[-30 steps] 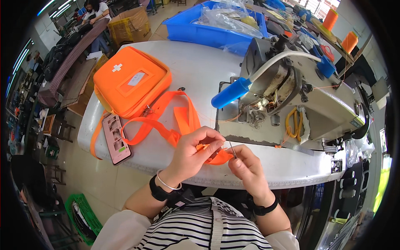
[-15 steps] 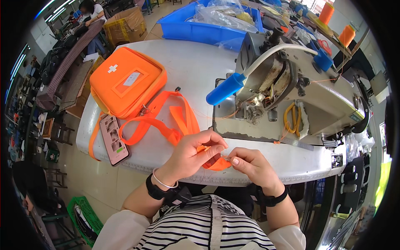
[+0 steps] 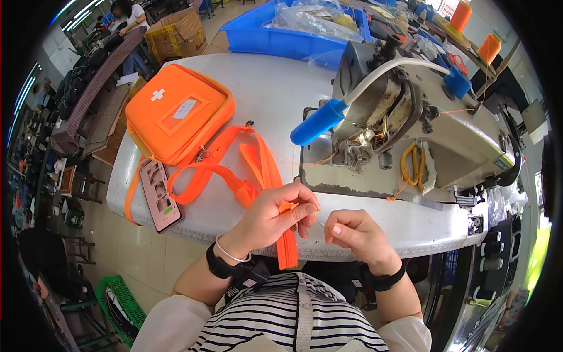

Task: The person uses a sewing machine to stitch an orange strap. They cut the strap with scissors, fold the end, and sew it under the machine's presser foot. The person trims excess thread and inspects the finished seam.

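Note:
My left hand (image 3: 271, 218) is closed on an orange webbing strap (image 3: 287, 252), pinching it between thumb and fingers. One length of the strap hangs below the hand past the table edge. The rest runs back over the tabletop to an orange first-aid bag (image 3: 138, 120) with a white cross and a metal clip. A short gap to the right, my right hand (image 3: 360, 236) is closed in a pinch. A thin pale tip sticks out from its fingers toward the left hand; what it belongs to is too small to make out.
A sewing machine (image 3: 463, 144) with a blue-ended flexible tube (image 3: 316, 123) stands at right. Yellow-handled scissors (image 3: 412, 167) lie on its bed. A phone (image 3: 158, 199) lies beside the bag. Behind are a blue bin (image 3: 258, 41) and orange thread cones (image 3: 460, 16). Another person sits far left.
My right hand has come away from the strap, slightly right. The strap's end, earlier looped between both hands, now hangs straight down below my left hand.

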Tool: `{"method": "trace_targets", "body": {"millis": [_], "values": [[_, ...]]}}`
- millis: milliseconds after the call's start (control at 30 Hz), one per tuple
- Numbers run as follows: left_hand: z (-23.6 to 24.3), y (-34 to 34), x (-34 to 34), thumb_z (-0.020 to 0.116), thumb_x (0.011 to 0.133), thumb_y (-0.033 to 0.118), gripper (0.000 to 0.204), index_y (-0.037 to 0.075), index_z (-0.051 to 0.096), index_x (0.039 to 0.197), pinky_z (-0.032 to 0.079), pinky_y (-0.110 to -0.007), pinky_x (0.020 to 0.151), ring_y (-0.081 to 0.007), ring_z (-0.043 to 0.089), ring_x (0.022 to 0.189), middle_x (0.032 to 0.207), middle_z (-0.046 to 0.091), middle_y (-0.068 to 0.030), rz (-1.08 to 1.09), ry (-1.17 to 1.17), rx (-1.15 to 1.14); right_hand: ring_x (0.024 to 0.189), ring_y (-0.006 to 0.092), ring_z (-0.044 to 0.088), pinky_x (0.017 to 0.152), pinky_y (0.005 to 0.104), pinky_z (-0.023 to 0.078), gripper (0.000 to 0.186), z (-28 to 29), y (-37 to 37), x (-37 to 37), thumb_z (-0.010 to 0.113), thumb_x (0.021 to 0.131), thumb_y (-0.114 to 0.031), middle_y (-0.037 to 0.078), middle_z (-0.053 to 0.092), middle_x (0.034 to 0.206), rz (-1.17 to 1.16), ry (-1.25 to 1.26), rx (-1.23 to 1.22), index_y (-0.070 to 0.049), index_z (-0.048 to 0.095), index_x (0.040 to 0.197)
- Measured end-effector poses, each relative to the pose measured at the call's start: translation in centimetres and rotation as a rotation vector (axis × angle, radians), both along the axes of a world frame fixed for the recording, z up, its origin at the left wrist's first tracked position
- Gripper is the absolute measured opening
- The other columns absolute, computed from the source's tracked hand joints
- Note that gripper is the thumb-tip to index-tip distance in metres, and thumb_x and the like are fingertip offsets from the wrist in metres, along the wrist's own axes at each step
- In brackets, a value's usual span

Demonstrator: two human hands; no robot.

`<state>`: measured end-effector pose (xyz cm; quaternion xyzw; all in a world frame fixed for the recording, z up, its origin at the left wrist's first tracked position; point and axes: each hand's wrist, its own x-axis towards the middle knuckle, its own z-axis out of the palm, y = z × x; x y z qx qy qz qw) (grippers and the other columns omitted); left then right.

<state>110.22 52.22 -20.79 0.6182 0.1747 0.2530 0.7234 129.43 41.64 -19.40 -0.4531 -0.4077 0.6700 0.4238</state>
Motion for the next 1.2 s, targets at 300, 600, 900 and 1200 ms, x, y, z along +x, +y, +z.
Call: {"method": "trace_targets", "body": {"millis": [300,600,900,1200], "values": [[0.6,1.1,-0.3,0.043,0.102,0.015,0.029,0.002,0.052,0.126,0.042,-0.017,0.048,-0.0092,0.062,0.057,0.113,0.066,-0.0134,0.244,-0.129,0.076,0.08,0.0197,0.055,0.073,0.0301,0.046,0.037,-1.2,-3.4,4.5,0.07,0.083,-0.011,0.011,0.059,0.096,-0.634,-1.08,0.251,0.001,0.057,0.115],[1.0,1.8,-0.7,0.039,0.104,0.029,0.036,-0.001,0.056,0.115,0.037,-0.02,0.046,-0.0121,0.062,0.062,0.094,0.066,-0.0157,0.458,-0.218,0.14,0.109,0.0304,0.05,0.091,0.042,0.042,0.052,-3.5,-4.5,-2.5,0.075,0.072,-0.014,0.011,0.052,0.118,-0.296,-1.128,0.751,-0.007,0.057,0.12],[3.1,3.7,-3.1,0.033,0.102,0.045,0.053,0.0,0.056,0.12,0.033,-0.022,0.053,-0.0102,0.042,0.058,0.095,0.063,-0.0101,0.635,-0.357,0.226,0.091,0.0245,0.057,0.075,0.0344,0.046,0.03,-4.7,-0.8,-8.7,0.069,0.072,-0.012,0.007,0.059,0.102,-0.161,-1.106,1.041,-0.008,0.063,0.101],[8.5,6.1,-7.2,0.03,0.09,0.072,0.088,0.0,0.038,0.139,0.035,-0.03,0.07,-0.0182,0.041,0.08,0.119,0.054,-0.0136,0.545,-0.793,0.218,0.065,0.0098,0.057,0.057,0.021,0.044,0.009,-0.5,-0.6,-2.0,0.063,0.091,-0.005,0.003,0.06,0.082,-0.751,-0.037,0.356,0.001,0.063,0.098]]}}
